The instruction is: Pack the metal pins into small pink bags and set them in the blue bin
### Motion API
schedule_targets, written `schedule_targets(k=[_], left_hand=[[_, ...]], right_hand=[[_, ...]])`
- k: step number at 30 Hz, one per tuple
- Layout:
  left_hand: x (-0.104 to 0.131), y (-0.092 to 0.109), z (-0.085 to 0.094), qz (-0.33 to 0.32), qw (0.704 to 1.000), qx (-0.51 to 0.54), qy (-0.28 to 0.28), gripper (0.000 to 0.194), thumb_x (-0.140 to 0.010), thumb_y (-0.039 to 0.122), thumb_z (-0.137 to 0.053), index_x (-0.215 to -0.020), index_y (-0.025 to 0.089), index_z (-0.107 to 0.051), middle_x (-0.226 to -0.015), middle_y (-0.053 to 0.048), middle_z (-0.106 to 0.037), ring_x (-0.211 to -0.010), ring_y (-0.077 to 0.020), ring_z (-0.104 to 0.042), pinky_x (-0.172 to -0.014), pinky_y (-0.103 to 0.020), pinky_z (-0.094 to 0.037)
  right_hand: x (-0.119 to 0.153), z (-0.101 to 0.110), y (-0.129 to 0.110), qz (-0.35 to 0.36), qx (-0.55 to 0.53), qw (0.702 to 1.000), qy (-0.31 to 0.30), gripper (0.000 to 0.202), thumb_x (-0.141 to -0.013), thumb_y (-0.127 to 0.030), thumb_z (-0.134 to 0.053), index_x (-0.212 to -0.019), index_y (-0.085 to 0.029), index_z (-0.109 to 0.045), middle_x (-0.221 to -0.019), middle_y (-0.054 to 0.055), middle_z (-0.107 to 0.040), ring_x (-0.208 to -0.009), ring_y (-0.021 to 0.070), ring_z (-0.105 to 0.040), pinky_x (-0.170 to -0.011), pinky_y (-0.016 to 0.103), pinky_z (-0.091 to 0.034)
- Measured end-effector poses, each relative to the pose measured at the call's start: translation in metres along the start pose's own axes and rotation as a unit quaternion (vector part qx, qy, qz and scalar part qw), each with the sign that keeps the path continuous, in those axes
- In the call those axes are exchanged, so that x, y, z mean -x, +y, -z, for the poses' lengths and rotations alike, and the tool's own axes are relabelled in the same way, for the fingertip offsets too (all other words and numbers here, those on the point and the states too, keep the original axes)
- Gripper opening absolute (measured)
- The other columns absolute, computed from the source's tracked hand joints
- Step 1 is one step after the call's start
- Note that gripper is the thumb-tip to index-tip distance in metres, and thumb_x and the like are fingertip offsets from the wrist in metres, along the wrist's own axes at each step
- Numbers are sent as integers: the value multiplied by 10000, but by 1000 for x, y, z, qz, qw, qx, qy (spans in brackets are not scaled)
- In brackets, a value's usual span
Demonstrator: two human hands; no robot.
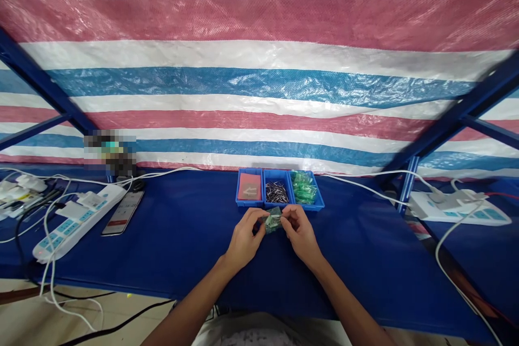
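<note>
Between my two hands is a small clear, greenish plastic bag (272, 220) with something pale inside that I cannot make out. My left hand (246, 232) pinches its left side between thumb and fingers. On the right side, the fingers of my right hand (299, 230) grip the bag too. Just beyond my hands stand three blue bins side by side. The left bin (237, 194) holds a pink piece with small pale items on it. Dark metal screws or nails (276, 192) fill the middle bin. Green plastic bags (303, 188) lie in the right bin.
A blue table (174, 238) stretches across the view. On its left lie a phone (122, 213), a white power strip (77, 221) and tangled cables. Another power strip (478, 213) with a looping white cord is at the right. A striped tarp (259, 86) hangs behind, between blue metal struts.
</note>
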State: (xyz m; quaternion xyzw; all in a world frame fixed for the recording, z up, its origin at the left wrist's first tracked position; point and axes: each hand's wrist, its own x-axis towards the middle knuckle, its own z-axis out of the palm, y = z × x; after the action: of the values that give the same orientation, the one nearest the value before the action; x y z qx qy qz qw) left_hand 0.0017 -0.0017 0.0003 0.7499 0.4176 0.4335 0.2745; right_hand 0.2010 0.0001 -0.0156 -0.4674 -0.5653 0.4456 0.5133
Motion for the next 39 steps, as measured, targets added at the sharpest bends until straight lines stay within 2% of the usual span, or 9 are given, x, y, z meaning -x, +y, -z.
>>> schedule_targets(k=[4,14,19,24,28,31,33,36,39], left_hand=[[1,0,1,0,1000,0,-7,255,-1025,231,-647,-1277,268,-656,-1230,-78,-653,-984,-193,-680,-779,-291,-570],[0,4,3,12,1000,-22,3,162,-1070,302,-578,-1167,251,-698,-1176,-82,-655,-964,-195,-664,-676,-264,-533],[-2,6,3,21,1000,-18,13,189,-1097,325,-528,-1088,218,-683,-1101,-82,-665,-926,-192,-638,-770,-302,-528],[-2,9,4,22,1000,-7,0,235,-1115,330,-486,-1050,205,-674,-1040,-77,-672,-913,-194,-622,-791,-312,-508],[-2,9,4,12,1000,-10,0,269,-1108,333,-502,-937,196,-656,-1010,-74,-674,-875,-185,-620,-773,-304,-510],[-2,9,4,1,1000,-17,6,286,-1101,329,-515,-898,192,-662,-1005,-77,-674,-898,-188,-641,-805,-306,-534],[-1,8,4,-1,1000,-19,5,273,-1095,324,-525,-922,192,-688,-1064,-89,-677,-930,-193,-660,-790,-299,-555],[0,8,3,-3,1000,-19,2,232,-1081,319,-550,-997,199,-730,-1275,-114,-658,-975,-200,-682,-778,-306,-591],[0,7,3,-20,999,-27,1,183,-1058,306,-598,-1044,210,-752,-1473,-115,-590,-1073,-223,-683,-926,-378,-607]], right_hand=[[0,1,0,-1,-2,1000,-13,155,-1035,-399,-591,-1062,-249,-559,-855,-14,-521,-624,137,-447,-540,265,-378],[2,0,-4,-25,4,999,-31,264,-1047,-488,-574,-1038,-233,-642,-789,-18,-532,-594,135,-442,-543,274,-356],[1,-1,-8,-12,25,999,-35,283,-996,-512,-665,-1053,-235,-654,-810,-16,-531,-638,144,-452,-572,275,-372],[2,-2,-10,13,50,998,-30,282,-1035,-498,-605,-954,-230,-642,-875,9,-551,-665,150,-490,-601,284,-416],[4,-3,-11,-31,42,998,-41,307,-1043,-542,-570,-995,-240,-602,-669,-41,-497,-557,151,-470,-540,284,-391],[4,-4,-9,-41,23,998,-36,317,-1030,-563,-580,-1001,-247,-571,-655,-56,-483,-535,143,-462,-519,275,-378],[3,-4,-7,-35,8,999,-26,308,-1017,-559,-596,-1035,-253,-568,-690,-55,-487,-533,137,-458,-511,272,-373],[0,-3,-3,-37,-4,999,-3,326,-1009,-552,-601,-1160,-266,-557,-697,-63,-469,-512,137,-431,-488,274,-350],[-2,-2,2,-41,-6,999,9,352,-1012,-544,-597,-1218,-265,-537,-699,-61,-467,-517,140,-419,-482,273,-338]])
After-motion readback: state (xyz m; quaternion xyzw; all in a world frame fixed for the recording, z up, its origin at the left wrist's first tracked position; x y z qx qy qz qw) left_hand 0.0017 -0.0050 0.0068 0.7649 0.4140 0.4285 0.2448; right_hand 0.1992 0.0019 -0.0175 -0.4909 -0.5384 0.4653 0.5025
